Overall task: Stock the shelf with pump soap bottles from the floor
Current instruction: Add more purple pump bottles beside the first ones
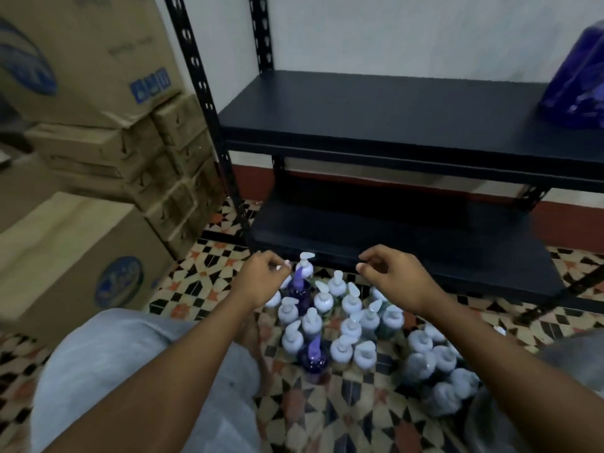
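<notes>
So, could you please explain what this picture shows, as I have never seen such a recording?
There is no machine here: a person wears a camera on the head, and this single picture looks forward and down from it. The two arms end in that person's left hand and right hand. Pump soap bottles, mostly pale, two dark purple, stand on the tiled floor before a black shelf bearing a purple pack. Cardboard boxes are stacked at left. The right hand's fingers are loosely curled and hold nothing; whether the left fingers touch a pump is unclear.
</notes>
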The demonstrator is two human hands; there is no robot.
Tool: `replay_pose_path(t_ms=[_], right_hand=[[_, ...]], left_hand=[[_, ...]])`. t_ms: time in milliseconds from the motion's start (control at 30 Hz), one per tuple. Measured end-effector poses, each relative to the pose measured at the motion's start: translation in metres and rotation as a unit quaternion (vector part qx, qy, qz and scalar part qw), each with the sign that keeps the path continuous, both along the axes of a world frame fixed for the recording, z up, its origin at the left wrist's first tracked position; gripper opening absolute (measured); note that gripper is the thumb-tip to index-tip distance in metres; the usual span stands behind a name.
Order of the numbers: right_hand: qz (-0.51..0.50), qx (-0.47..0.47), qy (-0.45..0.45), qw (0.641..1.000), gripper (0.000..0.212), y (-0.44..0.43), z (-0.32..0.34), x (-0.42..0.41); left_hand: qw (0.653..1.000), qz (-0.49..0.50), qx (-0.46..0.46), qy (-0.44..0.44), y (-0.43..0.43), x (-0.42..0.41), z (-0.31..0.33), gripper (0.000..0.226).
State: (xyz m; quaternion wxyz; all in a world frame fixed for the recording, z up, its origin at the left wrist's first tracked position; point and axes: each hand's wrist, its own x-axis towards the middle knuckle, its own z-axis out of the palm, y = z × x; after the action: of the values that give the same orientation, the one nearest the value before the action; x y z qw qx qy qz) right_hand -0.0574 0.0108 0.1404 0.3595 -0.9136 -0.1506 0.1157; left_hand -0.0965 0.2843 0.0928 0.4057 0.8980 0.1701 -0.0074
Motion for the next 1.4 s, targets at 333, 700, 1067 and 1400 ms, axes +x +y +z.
replay_pose_path(t_ms=[333, 700, 1067, 1400], right_hand=[[-0.002, -0.028, 0.174, 0.984, 0.017, 0.056, -0.119, -0.015], [-0.02, -0.016, 0.203, 0.979, 0.083, 0.059, -0.217, -0.088], [-0.058, -0.06, 0.202, 0.976, 0.096, 0.09, -0.271, -0.092], [-0.052, -0.091, 0.157, 0.982, 0.063, 0.086, -0.272, -0.087]], left_hand=[[0.997, -0.003, -0.023, 0.075, 0.017, 0.009, -0.084, 0.029], [0.992, -0.116, 0.036, 0.031, 0.006, 0.043, -0.141, 0.046], [0.987, -0.127, 0.044, 0.086, 0.01, 0.099, -0.195, 0.053], [0.985, -0.04, 0.08, 0.15, -0.009, 0.115, -0.208, 0.06]])
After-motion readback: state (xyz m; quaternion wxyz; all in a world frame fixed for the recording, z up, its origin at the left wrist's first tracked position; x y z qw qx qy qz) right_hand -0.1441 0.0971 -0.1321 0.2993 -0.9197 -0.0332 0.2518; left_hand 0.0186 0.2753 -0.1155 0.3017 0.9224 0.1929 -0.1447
